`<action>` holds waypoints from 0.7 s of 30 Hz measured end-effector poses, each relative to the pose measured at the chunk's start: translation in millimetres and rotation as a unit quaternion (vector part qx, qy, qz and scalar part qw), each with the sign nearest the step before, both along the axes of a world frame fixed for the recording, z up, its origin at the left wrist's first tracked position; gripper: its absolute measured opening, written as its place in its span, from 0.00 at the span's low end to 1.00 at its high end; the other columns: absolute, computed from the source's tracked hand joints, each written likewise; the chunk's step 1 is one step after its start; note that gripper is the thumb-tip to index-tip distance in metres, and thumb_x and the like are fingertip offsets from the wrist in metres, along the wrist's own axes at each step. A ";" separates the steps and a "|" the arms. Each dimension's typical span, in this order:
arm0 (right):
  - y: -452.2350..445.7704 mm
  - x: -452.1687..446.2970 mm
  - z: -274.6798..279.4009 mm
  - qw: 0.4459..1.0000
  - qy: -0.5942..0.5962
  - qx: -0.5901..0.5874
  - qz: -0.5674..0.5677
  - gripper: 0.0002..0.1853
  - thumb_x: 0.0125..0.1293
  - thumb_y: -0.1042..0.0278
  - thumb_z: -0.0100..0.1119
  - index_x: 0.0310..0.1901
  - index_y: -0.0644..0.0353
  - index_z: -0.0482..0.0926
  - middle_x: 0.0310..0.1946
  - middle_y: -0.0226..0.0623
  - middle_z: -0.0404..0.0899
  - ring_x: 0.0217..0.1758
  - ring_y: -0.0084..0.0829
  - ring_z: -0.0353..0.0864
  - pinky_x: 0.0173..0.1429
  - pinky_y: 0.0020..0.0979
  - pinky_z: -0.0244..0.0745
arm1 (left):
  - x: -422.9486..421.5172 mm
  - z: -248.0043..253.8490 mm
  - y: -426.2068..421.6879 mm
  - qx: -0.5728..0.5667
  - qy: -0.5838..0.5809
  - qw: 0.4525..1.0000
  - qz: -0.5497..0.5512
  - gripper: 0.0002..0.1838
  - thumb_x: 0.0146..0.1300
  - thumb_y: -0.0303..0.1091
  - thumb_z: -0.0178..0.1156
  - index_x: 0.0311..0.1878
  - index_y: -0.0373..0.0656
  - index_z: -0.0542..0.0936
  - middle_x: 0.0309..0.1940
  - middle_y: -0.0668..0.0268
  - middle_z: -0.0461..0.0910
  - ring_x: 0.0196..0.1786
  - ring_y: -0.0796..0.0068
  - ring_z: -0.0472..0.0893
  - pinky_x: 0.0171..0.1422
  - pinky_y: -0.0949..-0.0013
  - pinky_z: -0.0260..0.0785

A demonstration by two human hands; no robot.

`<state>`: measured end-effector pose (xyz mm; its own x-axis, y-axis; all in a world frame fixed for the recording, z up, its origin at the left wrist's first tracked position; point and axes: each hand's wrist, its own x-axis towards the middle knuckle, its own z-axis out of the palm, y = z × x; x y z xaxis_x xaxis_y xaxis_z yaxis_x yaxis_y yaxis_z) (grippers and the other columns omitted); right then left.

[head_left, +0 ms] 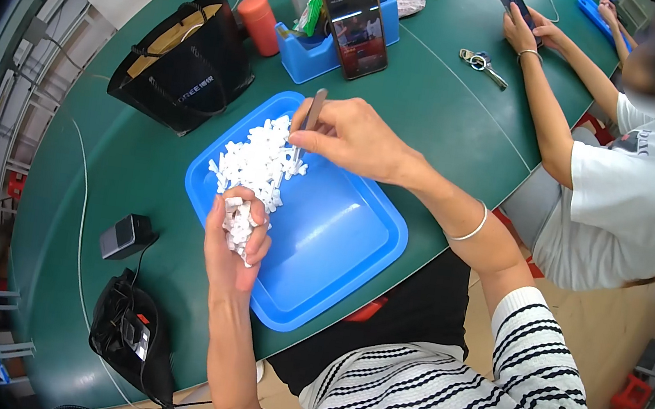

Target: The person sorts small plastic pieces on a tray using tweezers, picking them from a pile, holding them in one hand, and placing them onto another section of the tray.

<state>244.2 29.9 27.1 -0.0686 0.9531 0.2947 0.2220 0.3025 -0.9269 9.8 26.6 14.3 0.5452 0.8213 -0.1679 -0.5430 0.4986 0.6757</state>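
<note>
A blue tray lies on the green table, with a heap of small white plastic pieces in its far left part. My left hand is cupped over the tray's near left side, its fingers curled around several of the same white pieces. Over the heap's right edge, my right hand pinches metal tweezers, held upright with the tips down among the pieces. Whether the tips grip a piece is too small to tell.
A phone leans on a blue holder beyond the tray. Around it are a red cup, a black bag and keys. At left lie a power bank and black pouch. Another person's hands hold a phone.
</note>
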 end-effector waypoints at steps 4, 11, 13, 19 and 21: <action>-0.2 -3.7 -2.5 0.991 -0.129 0.036 -0.029 0.09 0.62 0.67 0.62 0.36 0.66 0.78 0.31 0.38 0.81 0.30 0.29 0.80 0.39 0.28 0.75 | 0.2 -1.6 -0.2 0.015 0.012 1.000 -0.007 0.13 0.71 0.40 0.46 0.41 0.39 0.72 0.28 0.61 0.73 0.16 0.83 0.64 0.14 0.83 0.49; 2.1 -5.3 -7.1 0.989 -0.134 0.059 -0.030 0.11 0.60 0.69 0.62 0.30 0.71 0.77 0.33 0.36 0.82 0.32 0.36 0.82 0.40 0.32 0.76 | 1.6 0.1 0.1 0.022 0.065 0.998 -0.003 0.12 0.70 0.39 0.48 0.39 0.39 0.72 0.29 0.60 0.73 0.16 0.83 0.65 0.14 0.83 0.51; 2.5 -5.3 -7.6 0.987 -0.148 0.053 -0.030 0.11 0.60 0.70 0.62 0.29 0.71 0.77 0.34 0.37 0.82 0.32 0.37 0.82 0.41 0.32 0.77 | 1.3 -0.7 0.6 0.023 0.067 0.997 -0.002 0.12 0.69 0.38 0.48 0.38 0.38 0.72 0.29 0.60 0.74 0.16 0.83 0.65 0.14 0.83 0.51; 3.4 -5.3 -9.8 0.984 -0.167 0.056 -0.027 0.11 0.60 0.69 0.62 0.30 0.71 0.77 0.35 0.38 0.82 0.32 0.39 0.82 0.41 0.32 0.77 | 0.4 -2.8 1.4 0.034 0.073 0.997 0.002 0.11 0.66 0.37 0.51 0.35 0.38 0.73 0.29 0.59 0.74 0.17 0.82 0.66 0.14 0.83 0.52; 2.5 -4.3 -7.7 0.982 -0.173 0.065 -0.033 0.10 0.60 0.69 0.62 0.31 0.70 0.77 0.34 0.39 0.82 0.32 0.39 0.82 0.41 0.32 0.77 | 1.3 -3.1 1.7 0.036 0.074 0.997 0.000 0.10 0.65 0.36 0.51 0.35 0.37 0.73 0.29 0.59 0.74 0.17 0.82 0.66 0.14 0.83 0.52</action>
